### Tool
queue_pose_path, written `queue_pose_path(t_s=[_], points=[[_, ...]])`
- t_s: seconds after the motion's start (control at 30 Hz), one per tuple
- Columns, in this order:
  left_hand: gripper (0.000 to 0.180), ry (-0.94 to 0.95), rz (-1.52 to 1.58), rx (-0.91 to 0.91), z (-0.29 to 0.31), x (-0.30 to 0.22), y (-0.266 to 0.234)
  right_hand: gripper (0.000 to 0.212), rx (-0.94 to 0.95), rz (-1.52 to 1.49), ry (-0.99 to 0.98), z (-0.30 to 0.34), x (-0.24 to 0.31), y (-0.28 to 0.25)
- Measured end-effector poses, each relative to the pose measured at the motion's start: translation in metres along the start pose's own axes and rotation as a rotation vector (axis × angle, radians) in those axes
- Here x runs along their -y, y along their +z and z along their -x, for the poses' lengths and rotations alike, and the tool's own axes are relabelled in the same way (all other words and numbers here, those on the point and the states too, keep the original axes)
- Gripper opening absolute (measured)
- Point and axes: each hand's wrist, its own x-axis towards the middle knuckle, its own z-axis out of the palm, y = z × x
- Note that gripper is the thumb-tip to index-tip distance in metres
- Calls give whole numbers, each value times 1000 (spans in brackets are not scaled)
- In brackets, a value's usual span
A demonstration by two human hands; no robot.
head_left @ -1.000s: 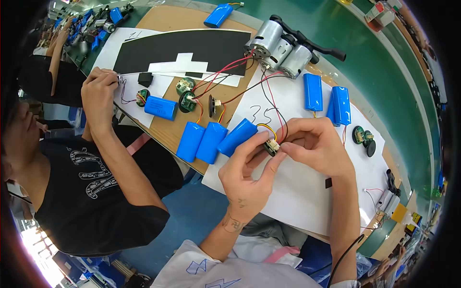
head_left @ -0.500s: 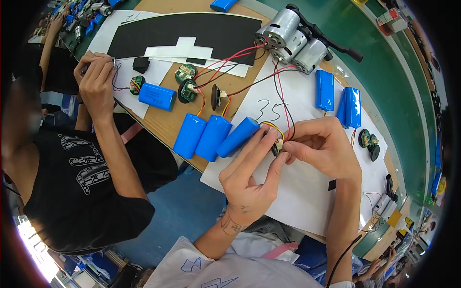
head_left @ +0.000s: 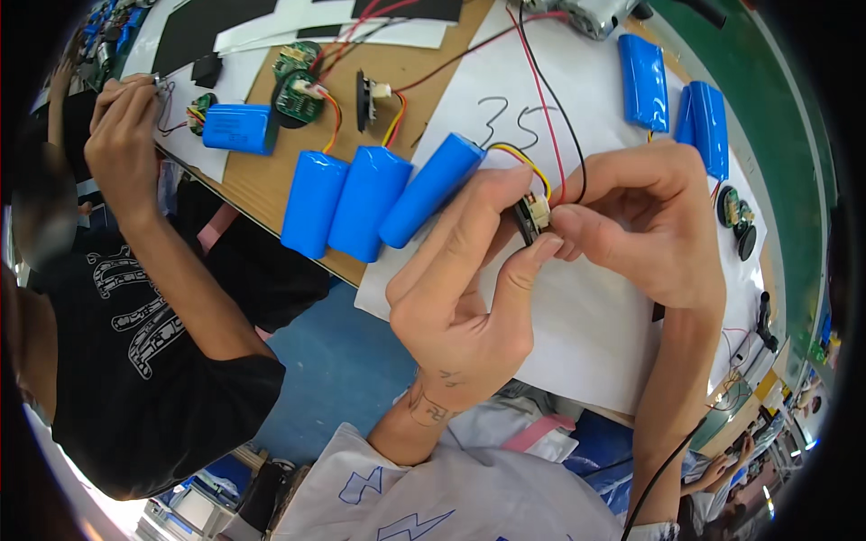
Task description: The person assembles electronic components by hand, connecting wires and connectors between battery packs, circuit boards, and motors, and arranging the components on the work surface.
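My left hand (head_left: 469, 288) pinches a small round circuit board (head_left: 525, 222) by its black edge, between thumb and fingers. A white connector (head_left: 538, 209) on the board faces right. Yellow, red and black leads run from the board to a blue battery pack (head_left: 435, 187) lying just beyond my left fingers. My right hand (head_left: 645, 230) is closed beside the connector, its thumb and fingertip pressed together where thin red and black wires (head_left: 547, 90) come down. The wire ends are hidden by the fingers.
Two blue battery packs (head_left: 313, 203) stand left, wired to boards (head_left: 299, 95). More packs (head_left: 643, 83) and boards (head_left: 735, 212) lie right on white paper (head_left: 586, 334). A silver motor (head_left: 591, 13) sits at the far edge. A co-worker's hand (head_left: 126, 135) works at left.
My view has moved closer, so the tabletop things sit higher in the picture and the motors are mostly cut off. Both hands keep their pinch at the board and connector.
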Motion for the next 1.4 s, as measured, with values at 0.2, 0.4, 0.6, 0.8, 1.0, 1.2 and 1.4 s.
queue_pose_path(t_s=[0.2,0.4,0.6,0.8,1.0,1.2,1.4], points=[[46,-14,2,-13,1,2,-2,6,-31,-59,13,-1,-6,-8],[42,-5,90,-82,-1,-5,4,15,-53,-92,0,-1,-3,-5],[44,-73,219,-26,6,-1,4,26,-104,30,162,10,15,-6],[33,-222,299,-8,3,-26,-7,28,-42,443,-524,18,37,8],[58,-470,214,191,11,-32,-45,31,120,467,-417,34,31,30],[40,-465,195,266,26,-41,-40,28,155,316,-183,59,21,21],[33,-335,-68,541,30,-50,-17,25,78,294,-117,101,4,-1]])
